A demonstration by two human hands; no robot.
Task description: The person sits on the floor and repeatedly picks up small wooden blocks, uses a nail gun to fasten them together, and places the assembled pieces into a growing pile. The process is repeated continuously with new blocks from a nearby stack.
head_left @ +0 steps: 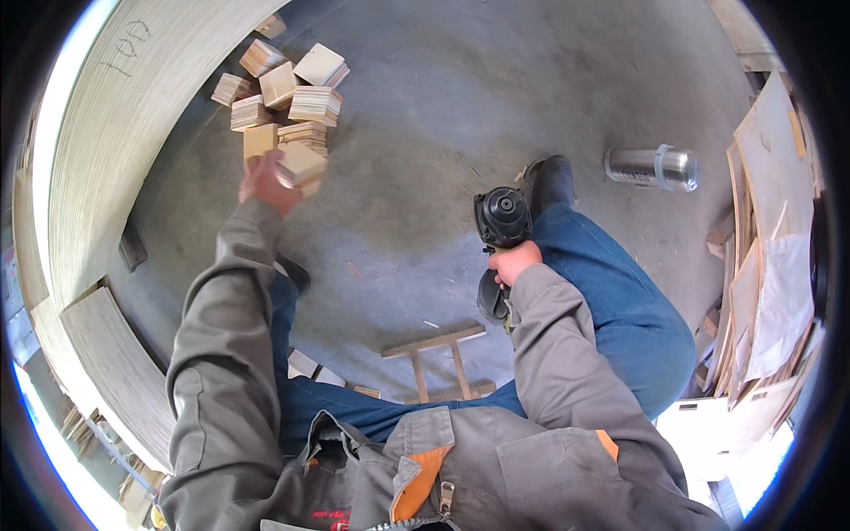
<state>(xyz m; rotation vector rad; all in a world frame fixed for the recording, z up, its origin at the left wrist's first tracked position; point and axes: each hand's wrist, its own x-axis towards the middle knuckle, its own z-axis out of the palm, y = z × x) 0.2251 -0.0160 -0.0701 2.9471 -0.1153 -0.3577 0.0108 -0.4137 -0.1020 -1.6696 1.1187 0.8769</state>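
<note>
At the left, my left hand [268, 184] is closed on a square wooden block [302, 161], slightly blurred, at the near edge of a heap of blocks. Those blocks [314, 104] are layered plywood pieces, lying in several small stacks on the floor. My right hand [515, 262] grips a black nail gun [503, 218] by its handle, beside my right thigh. The gun's round cap faces up, and a dark rounded part of it shows below my fingers. Its nose is hidden.
Large plywood sheets [150, 106] stand along the left. A steel flask [651, 167] lies on the floor beyond my right boot. Wooden boards and offcuts [753, 265] lean at the right. A small wooden frame [438, 345] lies between my legs.
</note>
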